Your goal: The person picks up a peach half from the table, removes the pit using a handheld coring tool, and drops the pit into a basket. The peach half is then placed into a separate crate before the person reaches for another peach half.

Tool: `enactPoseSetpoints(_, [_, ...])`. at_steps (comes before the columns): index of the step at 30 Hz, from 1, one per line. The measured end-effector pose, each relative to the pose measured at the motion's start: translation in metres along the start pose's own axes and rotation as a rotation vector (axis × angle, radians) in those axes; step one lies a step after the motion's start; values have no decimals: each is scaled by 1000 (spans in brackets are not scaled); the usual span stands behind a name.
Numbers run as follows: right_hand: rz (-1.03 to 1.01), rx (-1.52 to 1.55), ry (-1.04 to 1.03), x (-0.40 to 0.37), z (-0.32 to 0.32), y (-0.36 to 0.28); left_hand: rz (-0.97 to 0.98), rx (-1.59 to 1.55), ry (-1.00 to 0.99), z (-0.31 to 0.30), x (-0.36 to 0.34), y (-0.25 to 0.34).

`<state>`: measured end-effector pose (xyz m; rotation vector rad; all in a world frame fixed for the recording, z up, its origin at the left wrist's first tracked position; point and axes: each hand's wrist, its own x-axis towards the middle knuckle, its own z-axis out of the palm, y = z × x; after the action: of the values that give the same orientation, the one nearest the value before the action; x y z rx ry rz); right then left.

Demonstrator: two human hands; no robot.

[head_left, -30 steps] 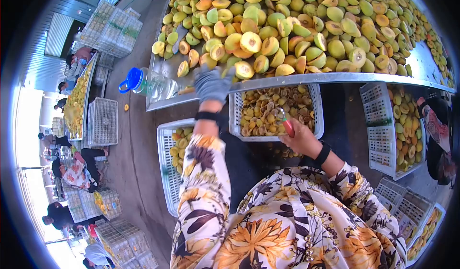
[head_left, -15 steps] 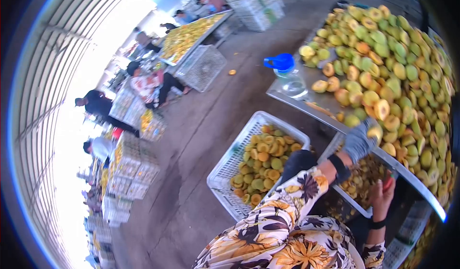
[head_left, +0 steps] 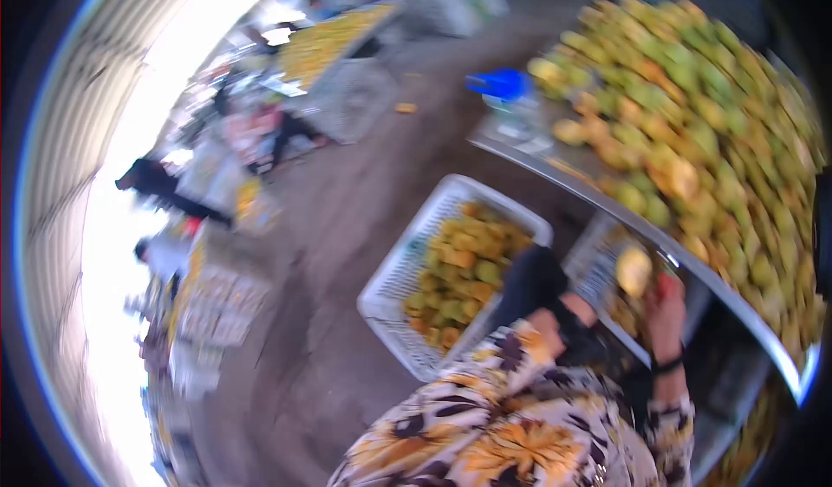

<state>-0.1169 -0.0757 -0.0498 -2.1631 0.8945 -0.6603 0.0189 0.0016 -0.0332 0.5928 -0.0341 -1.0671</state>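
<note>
- Below the counter's [head_left: 530, 154] metal edge, at the lower right of the view, the person's two hands meet over a white crate [head_left: 591, 266] tucked under the counter. The whole picture is smeared by motion.
- The left hand [head_left: 607, 307], past a black wristband and a flowered sleeve [head_left: 485, 383], reaches up toward a pale yellow fruit half [head_left: 633, 270]. Blur hides its fingers, so whether they are spread or closed cannot be told.
- The right hand [head_left: 667, 314] is raised with its fingers curled around a red-handled tool [head_left: 666, 286], and it wears a black band at the wrist.
- The fruit half sits just beside the red handle and above the left hand. Which hand carries it cannot be told.
- On the counter lies a broad heap of green and yellow fruit [head_left: 719, 123]. A clear bottle with a blue cap [head_left: 507, 97] stands near the counter's near corner.
- On the concrete floor [head_left: 347, 227] to the left of the person's knee stands a second white crate [head_left: 400, 283], partly filled with cut fruit.
- Farther off, other people [head_left: 156, 179] sit among stacked crates near another fruit-covered counter [head_left: 329, 45], with bright light behind them.
</note>
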Motion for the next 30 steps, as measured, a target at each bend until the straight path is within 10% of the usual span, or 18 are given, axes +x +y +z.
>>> enactPoseSetpoints(12, [114, 166, -163, -58, -26, -42, -168, 160, 8, 17, -17, -25])
enactPoseSetpoints(24, [243, 253, -2, -72, -16, -48, 199, 461, -90, 40, -35, -44])
enactPoseSetpoints(30, [260, 259, -134, -79, -22, -68, -9, 388, -52, 28, -34, -32])
